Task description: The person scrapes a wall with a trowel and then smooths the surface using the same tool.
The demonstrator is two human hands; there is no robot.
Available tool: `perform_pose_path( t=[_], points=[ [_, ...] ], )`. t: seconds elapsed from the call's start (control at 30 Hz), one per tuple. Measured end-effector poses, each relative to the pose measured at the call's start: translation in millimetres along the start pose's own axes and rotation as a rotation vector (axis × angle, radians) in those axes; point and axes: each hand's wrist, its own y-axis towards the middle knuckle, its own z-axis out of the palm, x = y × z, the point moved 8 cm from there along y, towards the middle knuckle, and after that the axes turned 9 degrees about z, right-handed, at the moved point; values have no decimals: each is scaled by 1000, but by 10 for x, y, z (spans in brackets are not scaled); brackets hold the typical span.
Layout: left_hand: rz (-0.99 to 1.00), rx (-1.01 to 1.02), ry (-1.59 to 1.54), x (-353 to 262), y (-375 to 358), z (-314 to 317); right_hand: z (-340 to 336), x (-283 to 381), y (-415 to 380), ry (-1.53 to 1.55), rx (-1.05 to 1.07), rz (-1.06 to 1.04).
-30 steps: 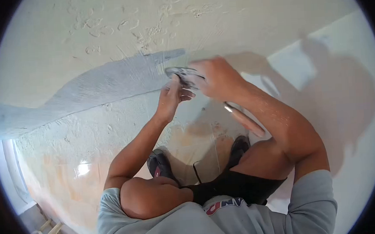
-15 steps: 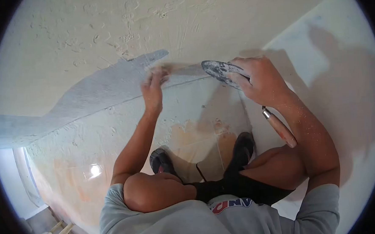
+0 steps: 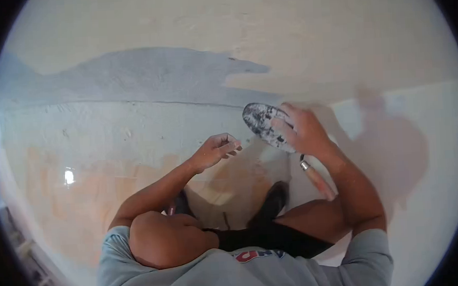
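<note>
My right hand (image 3: 306, 131) grips a trowel with its fingers on the oval blade (image 3: 261, 121), which is smeared black and white. Its wooden handle (image 3: 320, 182), with a metal collar, sticks out below toward my forearm. The palm hides how blade and handle join. My left hand (image 3: 216, 151) hovers in front of me, left of the blade, with whitish fingertips. Its fingers are loosely curled with gaps between them, and nothing shows in them. Beyond both hands, a grey patch (image 3: 142, 72) spreads along the foot of the pale wall (image 3: 311, 35).
The pale floor (image 3: 109, 133) has orange-brown stains and a bright reflection. Two dark shoes, one of them this shoe (image 3: 273, 200), stand close below my hands. Another pale wall (image 3: 428, 194) rises at the right, with shadows on it. Blurred objects (image 3: 33, 262) lie at the lower left.
My left hand has come away from the grey patch, down toward me. My right hand with the trowel has lowered, and the blade's broad face shows more. The view has shifted.
</note>
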Motion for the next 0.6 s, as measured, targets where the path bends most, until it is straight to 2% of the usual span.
perform_pose_path(
  t=[0.07,0.17,0.2,0.27,0.43,0.47,0.53,0.57,0.6],
  points=[
    [-36,54,-246,30,93,150,62,150,56,40,35,-13],
    [73,23,-460,-383,325,356,-28,292,154,77,101,-14],
    [118,11,-496,-427,414,340,-12,339,209,43,192,28],
    [164,-26,-539,-500,502,308,39,271,299,4,235,13],
    [174,-78,-525,-434,433,296,122,170,228,97,204,-9],
    [206,-94,-519,-450,399,290,185,39,229,188,229,-13],
    [143,-144,-404,-506,310,187,375,-194,245,469,329,0],
    [99,-162,-322,-472,315,137,470,-312,207,612,421,107],
    [115,-299,-319,-702,240,157,539,-375,191,684,517,97]
  ],
)
